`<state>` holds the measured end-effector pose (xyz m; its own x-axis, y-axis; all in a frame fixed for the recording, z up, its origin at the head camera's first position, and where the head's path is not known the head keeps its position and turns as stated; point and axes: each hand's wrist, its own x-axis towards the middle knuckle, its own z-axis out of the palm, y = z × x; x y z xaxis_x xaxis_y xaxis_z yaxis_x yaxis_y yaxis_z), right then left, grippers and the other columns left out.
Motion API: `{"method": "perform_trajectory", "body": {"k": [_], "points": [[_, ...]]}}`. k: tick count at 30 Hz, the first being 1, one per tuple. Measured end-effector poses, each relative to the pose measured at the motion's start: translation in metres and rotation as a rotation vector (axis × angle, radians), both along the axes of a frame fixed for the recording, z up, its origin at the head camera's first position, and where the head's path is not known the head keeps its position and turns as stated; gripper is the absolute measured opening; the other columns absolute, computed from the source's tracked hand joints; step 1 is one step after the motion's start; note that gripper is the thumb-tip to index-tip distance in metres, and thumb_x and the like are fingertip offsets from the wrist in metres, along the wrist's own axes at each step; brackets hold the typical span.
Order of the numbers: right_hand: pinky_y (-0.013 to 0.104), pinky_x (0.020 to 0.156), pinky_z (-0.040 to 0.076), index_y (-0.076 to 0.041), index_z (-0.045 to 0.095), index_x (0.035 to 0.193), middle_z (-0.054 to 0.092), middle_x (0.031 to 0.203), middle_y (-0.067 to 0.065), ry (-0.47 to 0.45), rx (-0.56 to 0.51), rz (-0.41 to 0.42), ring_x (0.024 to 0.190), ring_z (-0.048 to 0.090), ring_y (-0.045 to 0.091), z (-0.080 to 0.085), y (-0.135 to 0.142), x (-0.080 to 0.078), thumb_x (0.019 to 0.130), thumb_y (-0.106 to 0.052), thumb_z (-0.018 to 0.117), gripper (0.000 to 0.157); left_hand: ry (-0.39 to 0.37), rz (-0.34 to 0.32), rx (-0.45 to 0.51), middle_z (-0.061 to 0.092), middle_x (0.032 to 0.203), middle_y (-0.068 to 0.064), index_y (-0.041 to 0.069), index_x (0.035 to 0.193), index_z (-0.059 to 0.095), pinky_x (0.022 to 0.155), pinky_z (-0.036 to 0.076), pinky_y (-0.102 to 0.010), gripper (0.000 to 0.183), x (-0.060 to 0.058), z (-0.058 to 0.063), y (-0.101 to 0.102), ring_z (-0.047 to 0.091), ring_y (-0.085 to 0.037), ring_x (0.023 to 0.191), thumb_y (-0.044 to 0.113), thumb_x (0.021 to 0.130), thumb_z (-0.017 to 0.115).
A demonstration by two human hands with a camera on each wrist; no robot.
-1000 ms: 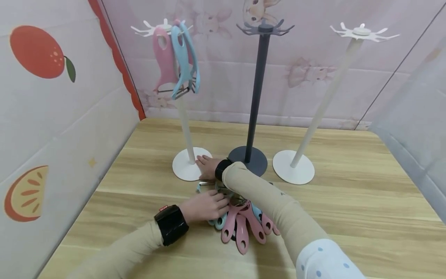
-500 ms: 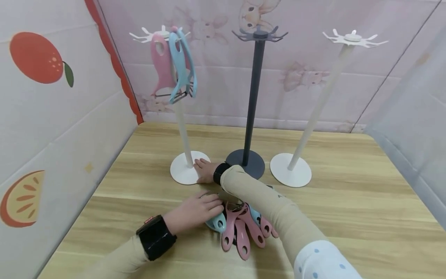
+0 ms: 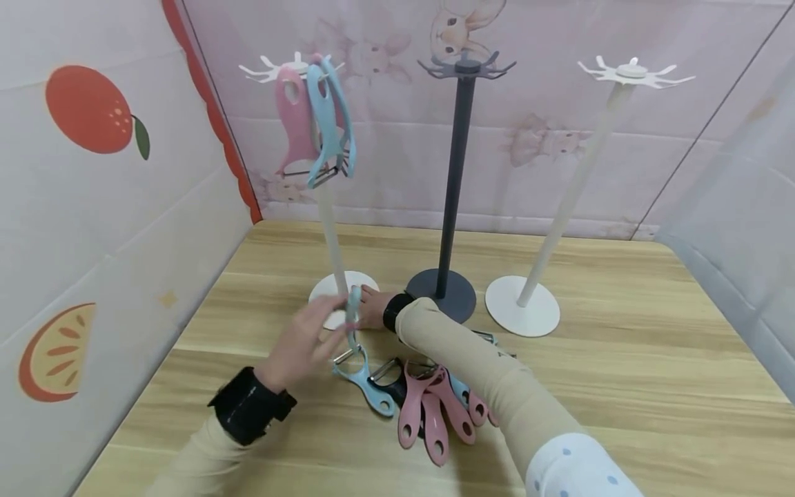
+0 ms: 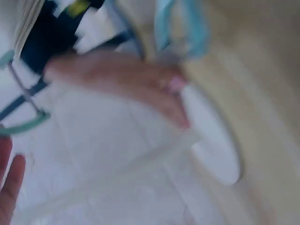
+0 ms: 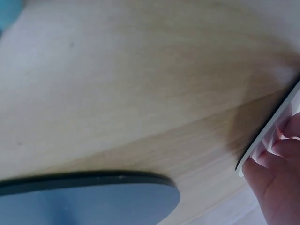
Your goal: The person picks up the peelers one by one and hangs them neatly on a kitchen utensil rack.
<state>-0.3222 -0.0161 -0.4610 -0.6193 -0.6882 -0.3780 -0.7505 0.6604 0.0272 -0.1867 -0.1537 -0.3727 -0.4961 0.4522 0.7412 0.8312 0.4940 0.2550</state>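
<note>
My left hand point(image 3: 301, 343) holds a light blue peeler point(image 3: 353, 314) upright above the table, in front of the left stand's white base. In the left wrist view that peeler point(image 4: 26, 127) shows blurred beside the fingers. My right hand point(image 3: 374, 308) rests on the white round base point(image 3: 323, 286) of the left stand; the right wrist view shows its fingers point(image 5: 276, 168) on the base's edge. On the table, a light blue peeler point(image 3: 369, 390), a black peeler point(image 3: 388, 376) and several pink peelers point(image 3: 435, 428) lie in a pile, partly hidden by my right sleeve.
Pink point(image 3: 297, 124) and light blue peelers point(image 3: 323, 114) hang from the left stand's hooks. A dark grey stand point(image 3: 456, 172) and another white stand point(image 3: 571, 197) stand to its right. A patterned cloth wall point(image 3: 391, 179) closes off the back.
My left hand has come off the pile, up and to the left, with a light blue peeler in its fingers. My right hand has stayed on the left stand's base.
</note>
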Motion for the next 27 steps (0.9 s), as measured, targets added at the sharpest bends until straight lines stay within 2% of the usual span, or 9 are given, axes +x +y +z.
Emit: {"method": "perform_trajectory", "body": {"k": [3,7,11,15,20,23,27], "points": [[0.026,0.109,0.009,-0.007,0.015,0.146,0.007,0.152,0.01,-0.028,-0.002,-0.049,0.138,0.005,0.025,-0.002,-0.001,-0.002,0.093,-0.045,0.045,0.072,0.059,0.079,0.187,0.062,0.089,-0.016,-0.009,0.103,0.057,0.073,0.049,-0.034,0.041,-0.012,0.018,-0.004,0.059,-0.028,0.08,0.03,0.094,0.048],[0.026,0.109,0.01,-0.008,0.013,0.147,0.005,0.152,0.008,-0.042,0.005,-0.071,0.138,0.005,0.023,0.0,-0.002,-0.001,0.092,-0.046,0.046,0.074,0.105,0.219,0.393,0.062,0.082,-0.019,-0.011,0.101,0.057,0.074,0.044,-0.023,0.029,-0.024,0.05,-0.009,0.057,-0.027,0.074,0.015,0.087,0.057],[0.026,0.109,0.011,-0.01,0.013,0.147,0.005,0.152,0.006,-0.037,0.004,-0.085,0.138,0.005,0.022,0.002,-0.001,0.0,0.091,-0.046,0.047,0.074,0.112,0.337,0.516,0.062,0.081,-0.019,-0.009,0.107,0.059,0.072,0.043,-0.018,0.028,-0.033,0.087,-0.012,0.056,-0.022,0.072,0.004,0.082,0.057],[0.025,0.108,0.011,-0.011,0.014,0.147,0.005,0.152,0.004,-0.045,-0.003,-0.108,0.138,0.005,0.02,0.002,-0.002,0.001,0.091,-0.046,0.048,0.074,0.078,0.413,0.569,0.062,0.08,-0.018,-0.007,0.109,0.06,0.064,0.04,-0.017,0.028,-0.041,0.117,-0.014,0.052,-0.009,0.068,0.008,0.087,0.052],[0.024,0.108,0.009,-0.011,0.014,0.147,0.006,0.152,0.006,-0.024,0.011,-0.096,0.138,0.005,0.021,-0.001,-0.003,0.002,0.091,-0.047,0.046,0.074,0.073,0.489,0.597,0.06,0.081,-0.019,-0.007,0.111,0.06,0.059,0.034,-0.016,0.031,-0.05,0.142,-0.014,0.045,0.001,0.064,0.011,0.089,0.048],[0.024,0.108,0.01,-0.011,0.015,0.147,0.008,0.152,0.006,-0.01,0.024,-0.097,0.138,0.006,0.021,-0.001,-0.005,0.002,0.091,-0.047,0.046,0.074,0.091,0.528,0.576,0.06,0.085,-0.021,-0.008,0.111,0.06,0.062,0.034,-0.018,0.031,-0.055,0.152,-0.013,0.046,-0.005,0.068,0.011,0.09,0.046],[0.024,0.108,0.01,-0.011,0.015,0.147,0.008,0.152,0.005,-0.002,0.045,-0.113,0.138,0.007,0.021,0.003,-0.007,0.003,0.091,-0.048,0.047,0.074,0.103,0.568,0.514,0.06,0.089,-0.024,-0.009,0.111,0.058,0.068,0.03,-0.022,0.032,-0.059,0.159,-0.013,0.05,-0.022,0.077,0.011,0.09,0.046]]}}
